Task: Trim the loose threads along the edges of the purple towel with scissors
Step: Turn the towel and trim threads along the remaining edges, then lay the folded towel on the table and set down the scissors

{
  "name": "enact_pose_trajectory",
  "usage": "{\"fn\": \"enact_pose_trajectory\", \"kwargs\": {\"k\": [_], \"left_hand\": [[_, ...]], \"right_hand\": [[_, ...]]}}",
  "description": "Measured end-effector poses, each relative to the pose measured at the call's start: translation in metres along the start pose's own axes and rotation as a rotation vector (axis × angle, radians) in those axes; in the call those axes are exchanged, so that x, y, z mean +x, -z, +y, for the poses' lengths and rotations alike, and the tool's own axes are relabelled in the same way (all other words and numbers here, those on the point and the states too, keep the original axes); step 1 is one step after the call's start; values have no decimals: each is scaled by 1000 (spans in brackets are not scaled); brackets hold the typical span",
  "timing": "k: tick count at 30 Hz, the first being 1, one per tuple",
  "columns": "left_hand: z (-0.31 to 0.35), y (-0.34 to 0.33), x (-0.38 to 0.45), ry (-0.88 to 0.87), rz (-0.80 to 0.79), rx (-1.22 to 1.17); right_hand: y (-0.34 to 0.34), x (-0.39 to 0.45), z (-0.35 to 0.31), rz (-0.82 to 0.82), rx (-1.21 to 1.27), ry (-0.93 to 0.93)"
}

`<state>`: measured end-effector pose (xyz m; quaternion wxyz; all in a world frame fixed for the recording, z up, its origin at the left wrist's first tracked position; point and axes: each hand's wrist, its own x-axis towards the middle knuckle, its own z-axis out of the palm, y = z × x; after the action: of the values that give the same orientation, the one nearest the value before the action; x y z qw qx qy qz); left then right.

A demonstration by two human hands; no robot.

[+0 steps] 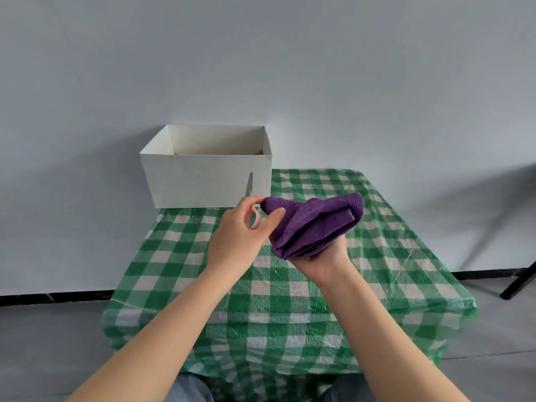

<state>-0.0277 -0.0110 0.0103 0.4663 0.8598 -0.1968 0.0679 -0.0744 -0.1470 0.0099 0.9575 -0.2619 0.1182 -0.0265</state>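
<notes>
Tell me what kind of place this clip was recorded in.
Probably a bare indoor room set up for recording, not a lived-in home: a plain grey wall, a small table in a green checked plastic cloth, and a white open cardboard box at its far left corner.

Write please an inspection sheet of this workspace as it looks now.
Surface: table under green-and-white checked plastic cloth.
Job's things: folded purple terry towel, held above the table; metal scissors, blades pointing up, handles hidden.
Clutter: open white cardboard box at the table's far left edge; contents not visible.
Grippers: left hand holds the scissors, fingertip touching the towel's corner; right hand grips the towel from below.
Cables: nothing seen.
Surroundings: plain grey wall, grey floor, black stand leg at right.
</notes>
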Motion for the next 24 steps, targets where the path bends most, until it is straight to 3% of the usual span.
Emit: {"fn": "enact_pose_trajectory", "kwargs": {"k": [3,8,14,17,20,24], "left_hand": [[0,-6,5,17,23,41],[-6,-14,11,173,-3,-177],[0,-15,8,196,60,-295],[4,-12,11,219,43,-295],[4,-10,15,311,7,-352],[5,-6,18,421,-65,-390]], "right_hand": [[2,-1,2,17,3,20],[11,-6,-1,-51,24,-56],[20,-11,-12,-206,-272,-160],[21,-15,-22,-187,-422,-152],[23,-17,-36,-98,-786,47],[27,-23,-36,-191,-1628,609]]}}
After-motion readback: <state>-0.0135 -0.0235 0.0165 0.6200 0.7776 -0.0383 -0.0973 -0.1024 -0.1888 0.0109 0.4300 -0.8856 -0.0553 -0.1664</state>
